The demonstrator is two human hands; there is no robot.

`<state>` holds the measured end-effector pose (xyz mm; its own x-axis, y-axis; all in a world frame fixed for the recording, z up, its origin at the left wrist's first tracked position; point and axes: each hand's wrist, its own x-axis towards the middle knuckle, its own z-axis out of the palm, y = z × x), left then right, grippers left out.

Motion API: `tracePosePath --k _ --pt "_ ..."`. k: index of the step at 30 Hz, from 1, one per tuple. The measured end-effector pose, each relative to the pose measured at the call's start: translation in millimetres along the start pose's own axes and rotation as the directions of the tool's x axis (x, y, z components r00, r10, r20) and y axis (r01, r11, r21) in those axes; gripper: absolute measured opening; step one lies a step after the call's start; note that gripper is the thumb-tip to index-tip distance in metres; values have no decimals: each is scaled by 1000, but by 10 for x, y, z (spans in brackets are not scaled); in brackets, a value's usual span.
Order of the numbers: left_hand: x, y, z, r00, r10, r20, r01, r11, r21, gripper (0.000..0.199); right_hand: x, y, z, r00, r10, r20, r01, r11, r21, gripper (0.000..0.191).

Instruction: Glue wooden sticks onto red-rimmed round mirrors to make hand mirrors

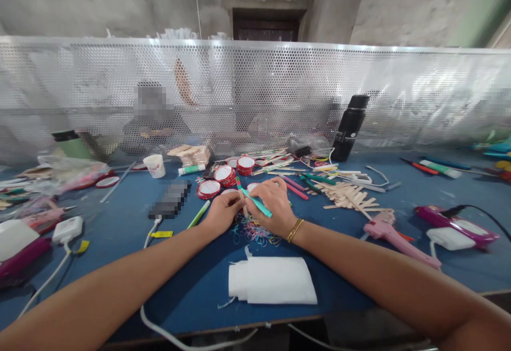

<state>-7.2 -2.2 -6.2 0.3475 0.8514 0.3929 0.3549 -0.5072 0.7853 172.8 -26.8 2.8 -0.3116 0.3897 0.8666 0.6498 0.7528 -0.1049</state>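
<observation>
Blue in colour, the worktop [181, 287] carries a folded white cloth [275, 281] near its close edge, in the head view. Just beyond the cloth lies a loose heap of coloured rubber bands [258, 234], and above that heap are both hands. The left hand [222, 211] has its grip closed, fingertips pinching a thin wooden stick [240, 190] that stands tilted and shows green and red near its top. The right hand [274, 202], with a gold bracelet [295, 230] at the wrist, has its grip closed around a turquoise marker [259, 206], which slants across close to the stick. Farther beyond the cloth are red-rimmed round rolls [208, 188]. Left of the cloth and farther back lie a light green marker [198, 214], a blurred dark phone [170, 200] and a paper cup [155, 165]. To the cloth's right and farther back are a pile of plain wooden sticks [347, 195], a pink glue gun [403, 240] and a tilted black bottle [351, 127] before a perforated metal screen [255, 90].
</observation>
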Motion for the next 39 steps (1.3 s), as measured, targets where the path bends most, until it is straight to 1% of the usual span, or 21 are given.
tracePosePath --k 3,8,11,18,22,27,31,35,39 --pt "-4 8 1 1000 -7 6 7 1000 3 33 -6 15 2 1000 19 -9 -19 1000 1 8" --pt "-3 -8 5 1000 6 10 -6 1000 0 30 3 -11 -3 1000 -10 -8 10 1000 16 8" --pt "-3 -14 6 1000 14 11 -14 1000 -4 30 6 -12 -1 1000 -8 -1 8 1000 10 8" --pt "0 -43 12 1000 -7 13 8 1000 -28 33 -3 13 6 1000 5 15 -5 1000 0 8" --pt "0 -12 7 1000 -10 13 11 999 -42 32 -2 6 11 1000 11 7 -11 1000 -7 8" --pt "-19 34 2 998 -54 -29 54 998 11 34 7 -1 6 999 38 -21 -38 999 1 8" --pt "-37 26 4 999 -50 -22 50 999 17 34 7 -16 -4 999 -16 -43 17 1000 23 5" --pt "-43 47 -3 1000 -11 7 11 1000 -1 29 -5 -16 0 999 -43 -15 44 998 37 6" --pt "-32 69 -12 999 -44 -5 44 999 21 31 -12 7 4 1000 -12 7 11 999 32 6"
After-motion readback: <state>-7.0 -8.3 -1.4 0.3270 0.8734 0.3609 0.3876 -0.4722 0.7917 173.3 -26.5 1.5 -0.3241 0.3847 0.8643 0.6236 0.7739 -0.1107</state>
